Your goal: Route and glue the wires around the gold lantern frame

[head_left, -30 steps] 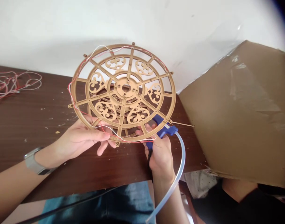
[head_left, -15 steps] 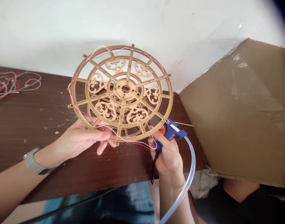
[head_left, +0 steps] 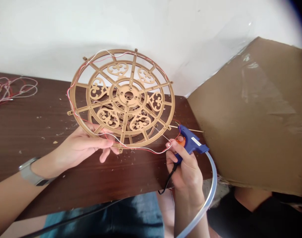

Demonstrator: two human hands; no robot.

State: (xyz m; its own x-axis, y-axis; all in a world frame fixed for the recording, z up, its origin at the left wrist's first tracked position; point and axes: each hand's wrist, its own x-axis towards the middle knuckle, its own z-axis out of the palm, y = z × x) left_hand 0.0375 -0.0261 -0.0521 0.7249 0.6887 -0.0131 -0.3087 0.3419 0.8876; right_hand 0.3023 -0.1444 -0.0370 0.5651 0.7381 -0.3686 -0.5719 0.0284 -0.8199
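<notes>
Tilted above the table is a round gold openwork frame with spokes and heart-shaped scrollwork. My left hand grips its lower left rim, thumb on top. A red and white wire follows the rim and sags off its lower edge toward my right hand. That hand is wrapped round a blue hot glue gun with an orange trigger, and its thumb and finger also hold the wire. A long clear glue stick curves out of the gun's back. More gold frames lie partly hidden beneath the raised one.
A tangle of red and white wires lies on the dark wooden table at left. At right stands a large cardboard box. A thin stick lies behind the gun. Part of another person shows at lower right.
My right hand has moved right with the glue gun, away from the rim, drawing the wire out with it. The gold frame and my left hand have shifted slightly left in view.
</notes>
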